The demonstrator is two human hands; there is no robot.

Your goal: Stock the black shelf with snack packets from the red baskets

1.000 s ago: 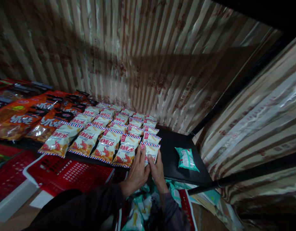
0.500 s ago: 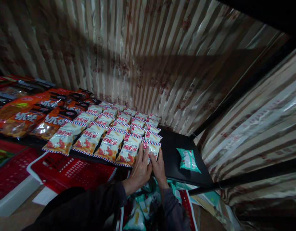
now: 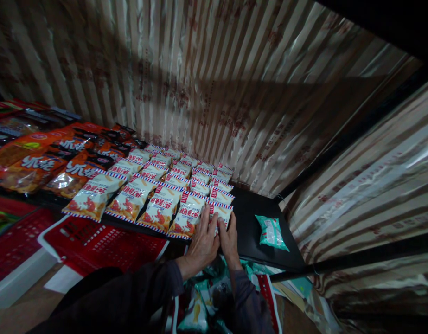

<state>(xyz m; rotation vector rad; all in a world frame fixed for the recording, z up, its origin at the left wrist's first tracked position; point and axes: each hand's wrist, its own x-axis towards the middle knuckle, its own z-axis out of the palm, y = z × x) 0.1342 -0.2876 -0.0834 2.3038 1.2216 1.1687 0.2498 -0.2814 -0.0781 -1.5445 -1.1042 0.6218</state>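
A white-and-orange snack bag point(image 3: 221, 214) with striped edges lies at the front right end of several rows of the same kind. My left hand point(image 3: 202, 239) presses its fingers on the bag's left side, against the neighbouring bag point(image 3: 188, 215). On the other side, my right hand point(image 3: 228, 239) has its thumb on the front and its fingers along the right edge. Together the hands hold the bag between them, covering its lower part. Apart from them, a teal snack bag point(image 3: 271, 232) lies on the black shelf point(image 3: 250, 213) to the right.
Orange snack packs point(image 3: 40, 169) fill the shelf's left side. Below its front edge are a red basket point(image 3: 102, 246) and another basket point(image 3: 269, 297) holding teal bags point(image 3: 200, 306). Striped sheeting point(image 3: 200, 83) hangs behind, and a black frame bar point(image 3: 356, 255) runs at right.
Both hands stay on the same bag, with only a slight shift of the fingers. The view has tilted a little; the bags keep their places.
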